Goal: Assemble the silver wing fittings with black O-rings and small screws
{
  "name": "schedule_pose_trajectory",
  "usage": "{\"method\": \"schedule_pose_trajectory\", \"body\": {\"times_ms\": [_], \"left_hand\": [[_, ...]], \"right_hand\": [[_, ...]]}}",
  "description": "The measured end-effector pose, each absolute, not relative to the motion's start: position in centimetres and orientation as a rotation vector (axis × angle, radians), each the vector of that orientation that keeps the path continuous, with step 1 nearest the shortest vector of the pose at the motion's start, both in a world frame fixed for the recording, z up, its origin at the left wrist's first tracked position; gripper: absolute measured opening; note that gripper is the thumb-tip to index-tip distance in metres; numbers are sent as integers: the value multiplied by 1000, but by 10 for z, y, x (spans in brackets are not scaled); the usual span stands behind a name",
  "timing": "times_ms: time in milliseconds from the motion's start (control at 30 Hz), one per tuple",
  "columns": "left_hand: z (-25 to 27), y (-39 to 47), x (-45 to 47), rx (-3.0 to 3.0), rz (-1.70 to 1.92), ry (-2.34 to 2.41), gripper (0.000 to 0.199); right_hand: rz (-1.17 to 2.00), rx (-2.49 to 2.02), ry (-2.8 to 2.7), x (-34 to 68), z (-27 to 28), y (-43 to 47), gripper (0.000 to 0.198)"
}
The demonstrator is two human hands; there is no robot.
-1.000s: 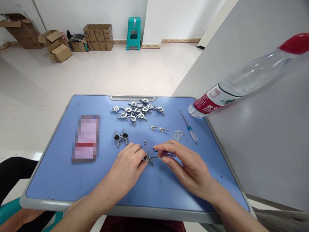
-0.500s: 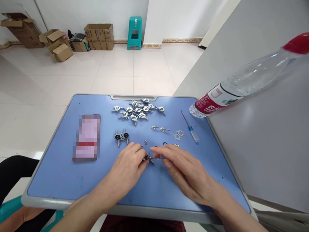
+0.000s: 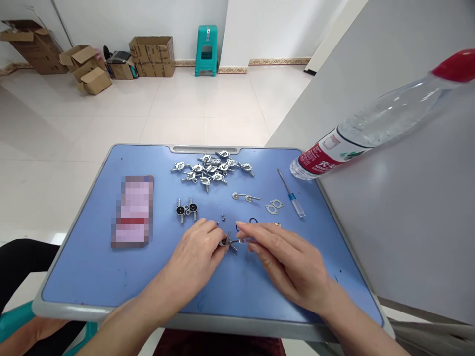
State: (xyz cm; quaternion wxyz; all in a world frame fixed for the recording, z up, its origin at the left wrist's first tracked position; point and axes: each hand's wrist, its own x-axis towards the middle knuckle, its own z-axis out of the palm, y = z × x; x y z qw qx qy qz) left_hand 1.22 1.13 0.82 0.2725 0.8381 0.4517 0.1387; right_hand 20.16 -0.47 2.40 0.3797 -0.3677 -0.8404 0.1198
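Note:
Close to the table's front, my left hand (image 3: 200, 249) is closed on a small metal valve body (image 3: 230, 244) with thin pipe stubs sticking out. From the right, my right hand (image 3: 285, 259) grips the clear handle of a screwdriver (image 3: 244, 241), whose shaft points left at the valve body. The fingers hide much of both things. Just beyond my hands lie black rubber rings (image 3: 253, 220), small screws (image 3: 223, 217) and a brass-coloured part (image 3: 276, 224), partly covered by my right hand. Two valve bodies with black discs (image 3: 186, 209) sit to the left.
Assembled valves (image 3: 211, 169) are heaped at the table's far side. Two levers (image 3: 245, 197), flat gaskets (image 3: 272, 208) and another screwdriver (image 3: 296, 203) lie right of centre. A phone-like blurred object (image 3: 132, 211) is left; a water bottle (image 3: 334, 148) stands right. Another person's leg (image 3: 22, 267) shows at left.
My right hand has shifted slightly to the right with the screwdriver, so more of its shaft and the black rings show. My left hand stays on the valve body.

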Motion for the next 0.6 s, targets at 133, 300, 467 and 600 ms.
{"method": "schedule_pose_trajectory", "body": {"times_ms": [133,300,467,600], "left_hand": [[8,11,12,2274,375,1227,18],[8,11,13,2269,384,1211,15],[9,11,12,2259,374,1228,15],[8,11,12,2249,390,1215,12]], "right_hand": [[159,-942,-2155,202,22,-4,39],[316,-941,-2166,201,24,-3,46],[210,-967,-2147,201,23,-3,41],[310,-963,-2142,201,24,-2,41]]}}
